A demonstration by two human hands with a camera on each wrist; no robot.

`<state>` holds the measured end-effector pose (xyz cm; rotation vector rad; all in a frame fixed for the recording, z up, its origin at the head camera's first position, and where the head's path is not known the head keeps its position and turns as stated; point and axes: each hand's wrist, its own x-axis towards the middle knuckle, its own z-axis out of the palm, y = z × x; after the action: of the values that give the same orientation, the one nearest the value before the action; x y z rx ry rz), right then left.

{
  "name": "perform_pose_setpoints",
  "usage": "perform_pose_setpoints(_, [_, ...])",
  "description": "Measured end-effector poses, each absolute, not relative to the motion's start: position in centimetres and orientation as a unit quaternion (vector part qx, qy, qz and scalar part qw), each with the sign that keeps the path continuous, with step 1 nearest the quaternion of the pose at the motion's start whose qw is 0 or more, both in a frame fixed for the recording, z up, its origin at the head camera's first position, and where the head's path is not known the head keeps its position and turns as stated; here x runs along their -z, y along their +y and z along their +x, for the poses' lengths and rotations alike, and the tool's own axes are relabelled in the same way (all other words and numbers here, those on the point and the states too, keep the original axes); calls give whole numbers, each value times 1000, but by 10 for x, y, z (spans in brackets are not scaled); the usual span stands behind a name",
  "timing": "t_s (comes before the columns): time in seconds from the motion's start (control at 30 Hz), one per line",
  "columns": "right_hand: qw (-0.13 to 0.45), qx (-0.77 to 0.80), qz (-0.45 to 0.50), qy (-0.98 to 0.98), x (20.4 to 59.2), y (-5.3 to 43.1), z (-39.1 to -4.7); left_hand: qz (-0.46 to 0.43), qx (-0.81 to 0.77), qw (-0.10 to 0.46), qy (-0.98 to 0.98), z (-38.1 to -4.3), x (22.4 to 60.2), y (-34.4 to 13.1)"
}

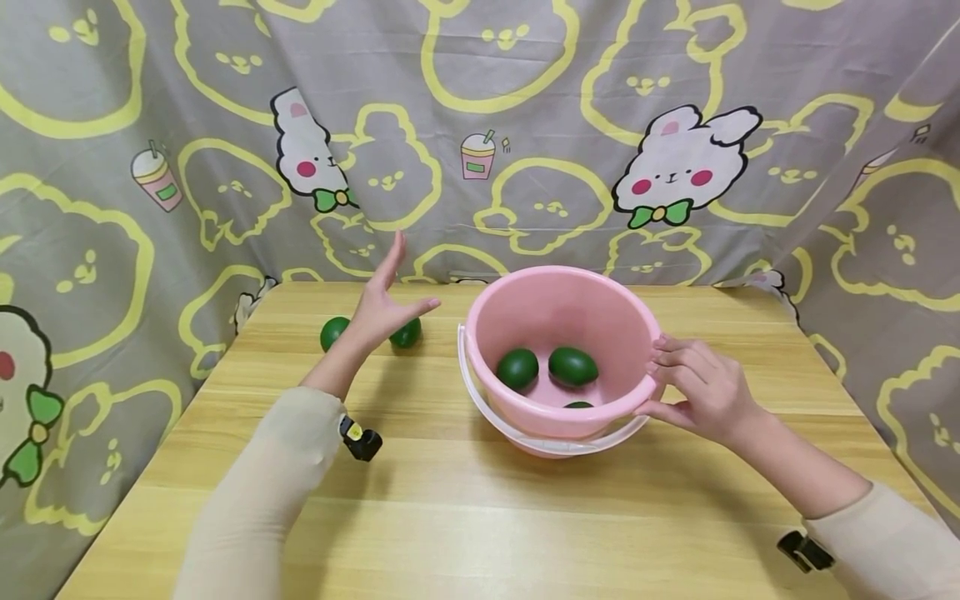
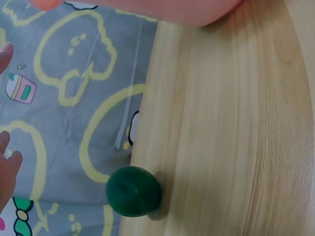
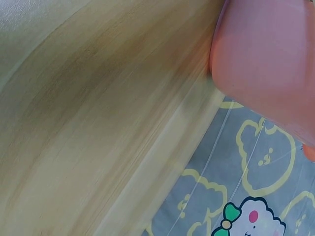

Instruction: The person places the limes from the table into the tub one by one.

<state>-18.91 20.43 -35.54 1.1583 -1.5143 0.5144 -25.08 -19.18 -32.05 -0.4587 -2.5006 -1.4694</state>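
Observation:
A pink bucket (image 1: pixel 558 423) with a white handle (image 1: pixel 517 435) stands on the wooden table, its mouth facing up. Inside it lie several dark green, egg-shaped fruits (image 1: pixel 573 367) that look like avocados; one is mostly hidden by the front rim. My right hand (image 1: pixel 701 385) pinches the bucket's right rim, thumb outside. To the left of the bucket, my left hand (image 1: pixel 378 315) is held with thumb and fingers spread and nothing between them. Two more green fruits (image 1: pixel 406 333) are beside it on the table, one partly behind the wrist. The left wrist view shows one green fruit (image 2: pixel 133 191) near the table edge.
The light wooden table (image 1: pixel 450 533) reaches back to a grey patterned curtain (image 1: pixel 540 133), which also hangs along both sides. In the right wrist view the bucket's wall (image 3: pixel 268 59) fills the upper right corner.

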Motion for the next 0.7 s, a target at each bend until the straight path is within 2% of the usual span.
perform_pose_setpoints(0.17, [551,-217,489,-640,356,205,-189,-140,502,119,-845,-270,344,-202])
perform_pose_setpoints(0.7, [552,-217,488,-640,357,204,-189,-103,504,146,-845,-279,369,-209])
